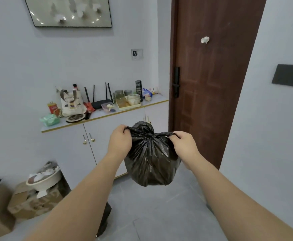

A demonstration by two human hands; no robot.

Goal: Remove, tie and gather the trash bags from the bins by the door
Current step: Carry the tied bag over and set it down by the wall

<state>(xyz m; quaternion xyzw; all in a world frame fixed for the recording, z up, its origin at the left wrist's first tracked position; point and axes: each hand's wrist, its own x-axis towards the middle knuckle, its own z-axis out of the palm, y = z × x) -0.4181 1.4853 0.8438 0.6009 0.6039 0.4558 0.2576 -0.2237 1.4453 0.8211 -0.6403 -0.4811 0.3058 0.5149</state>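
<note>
One black trash bag (151, 160) is held in mid-air in front of the cabinet, clear of the floor, with a knot (152, 135) formed at its neck. The left hand (120, 140) is closed on one tail of the knot and the right hand (183, 145) on the other, both pulled outward. Judged risk: the thin film may tear at the tails if drawn harder, or the knot may slip if released loose, spilling the contents onto the grey floor tiles (161, 214). The full weight hangs from the two tails, so a lost grip would drop the bag. Nearby stand the brown door (211, 84) to the right, a cluttered worktop (105, 114) behind, and cardboard boxes (29, 202) at lower left carrying a full cream basin (44, 180). A dark object (104, 220) stands below the left forearm; whether it is a bin cannot be told. The path to the door appears unobstructed.
</note>
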